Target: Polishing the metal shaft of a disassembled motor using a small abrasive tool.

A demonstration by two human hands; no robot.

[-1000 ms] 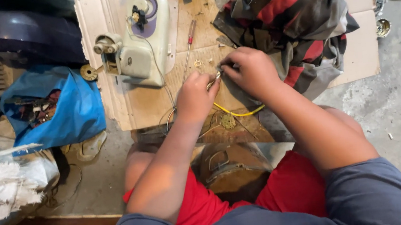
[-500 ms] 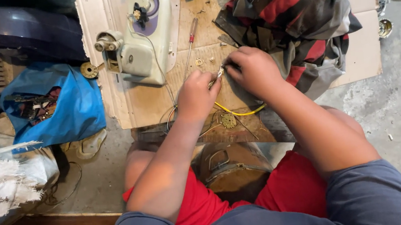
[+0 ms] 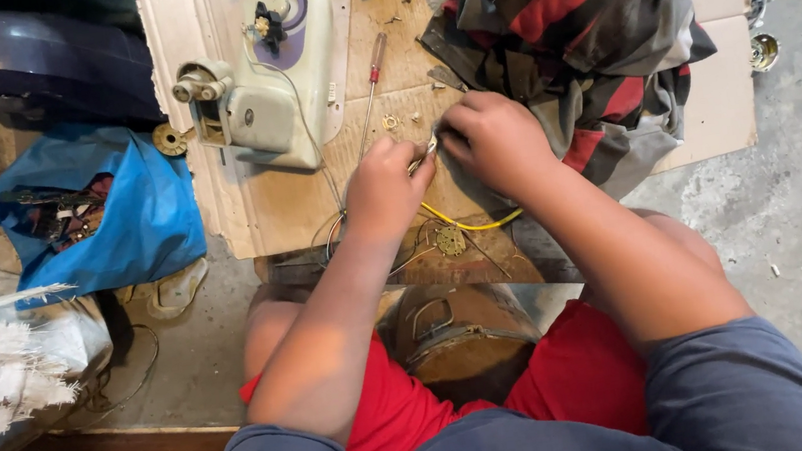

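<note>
My left hand (image 3: pixel 387 189) and my right hand (image 3: pixel 495 140) meet over a sheet of cardboard (image 3: pixel 258 206), pinching a small metal part (image 3: pixel 423 149) between the fingertips. A yellow wire (image 3: pixel 466 223) loops out from under my hands. A pale green motor housing (image 3: pixel 269 79) lies on the cardboard to the left, with thin wires trailing toward my hands. A red-handled screwdriver (image 3: pixel 370 88) rests beside it. A small brass toothed disc (image 3: pixel 450 241) lies just below my hands.
A red and black striped cloth (image 3: pixel 599 21) is heaped at the upper right. A blue bag (image 3: pixel 133 211) with tools sits at the left, near a dark fan guard (image 3: pixel 21 67). A round metal container (image 3: pixel 459 335) stands between my knees. Concrete floor (image 3: pixel 781 202) lies at the right.
Both hands have stayed together on the small part, with only slight finger movement. Nothing else has moved.
</note>
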